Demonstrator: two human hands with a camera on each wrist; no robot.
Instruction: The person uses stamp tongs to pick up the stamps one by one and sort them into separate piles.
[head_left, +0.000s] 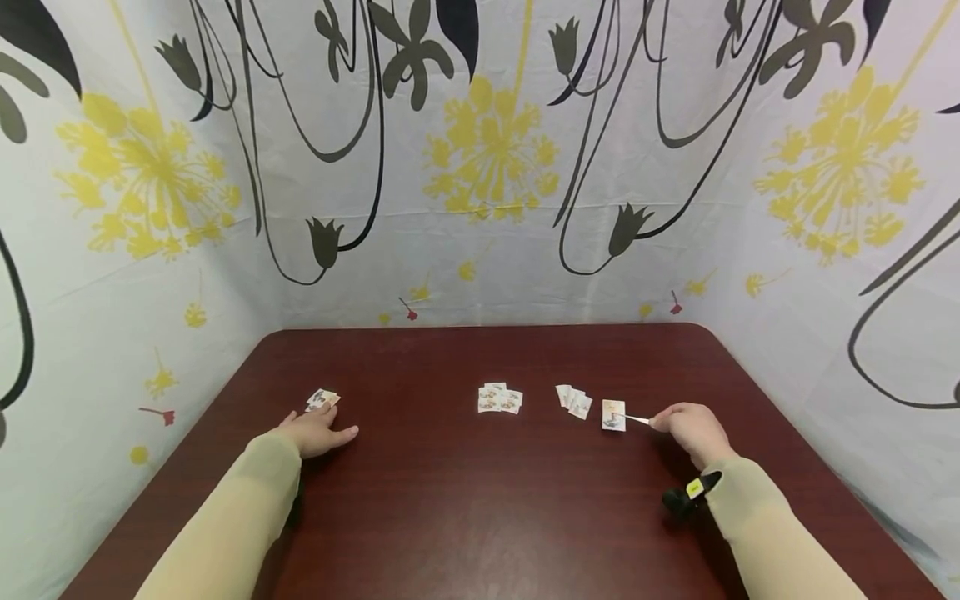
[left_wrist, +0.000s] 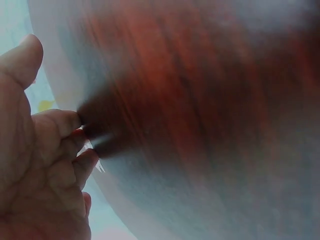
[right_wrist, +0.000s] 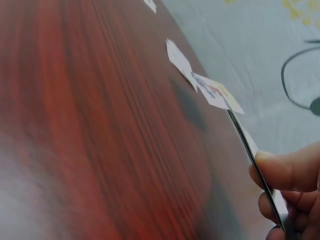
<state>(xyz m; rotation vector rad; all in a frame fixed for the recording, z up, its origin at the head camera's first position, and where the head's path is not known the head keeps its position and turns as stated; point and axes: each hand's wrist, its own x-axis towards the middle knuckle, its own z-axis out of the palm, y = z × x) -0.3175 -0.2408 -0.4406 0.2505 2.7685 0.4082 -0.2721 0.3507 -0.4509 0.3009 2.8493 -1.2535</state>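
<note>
My right hand [head_left: 692, 432] pinches slim metal tweezers [right_wrist: 245, 137] between thumb and fingers. Their tip overlaps a small printed card [head_left: 613, 422], which shows a picture and a yellow patch in the right wrist view. A dark shadow falls on the table beneath that card. At the left, my left hand [head_left: 318, 432] rests with its fingertips on a few small cards [head_left: 321, 397], thumb spread out to the side. The left wrist view shows the fingers slightly bent, fingertips at the tabletop; they hide most of the cards there.
A fanned group of small cards [head_left: 573, 400] lies just left of the tweezers' card. Another cluster of cards [head_left: 499, 398] sits near the middle of the dark red-brown table [head_left: 480, 500]. Patterned cloth [head_left: 480, 275] hangs behind and along both sides.
</note>
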